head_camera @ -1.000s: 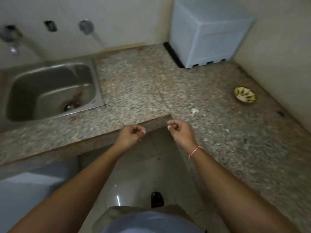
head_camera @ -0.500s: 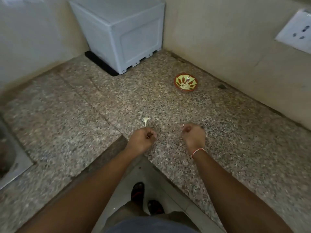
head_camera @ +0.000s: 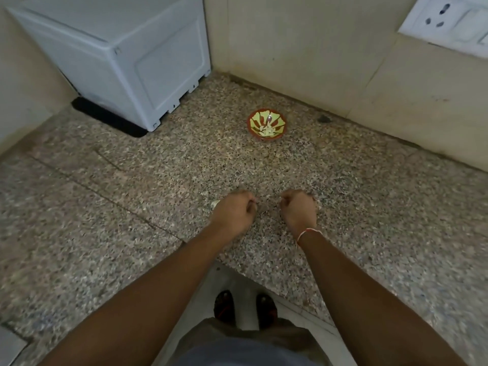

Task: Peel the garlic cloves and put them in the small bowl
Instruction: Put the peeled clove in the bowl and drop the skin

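Note:
A small red-rimmed bowl (head_camera: 249, 124) with a yellow-green pattern stands on the speckled granite counter (head_camera: 132, 207) near the back wall, with pale pieces lying inside it. Both hands hover low over the counter in front of the bowl, a short gap between them. My left hand (head_camera: 233, 211) and my right hand (head_camera: 298, 208) are curled into loose fists, seen from the back; nothing shows in either. A whitish garlic piece (head_camera: 215, 203) peeks out at the left hand's far side, mostly hidden by it.
A white box-shaped appliance (head_camera: 132, 56) sits on a black mat (head_camera: 111, 117) in the back left corner. A wall socket (head_camera: 446, 19) is at top right. The counter's inner corner edge (head_camera: 211, 260) lies under my forearms, with sandalled feet (head_camera: 224, 305) below on the floor.
The view swung right, from the sink to the counter corner with the bowl. Both fists moved forward over the counter, and the left hand now covers most of the garlic piece.

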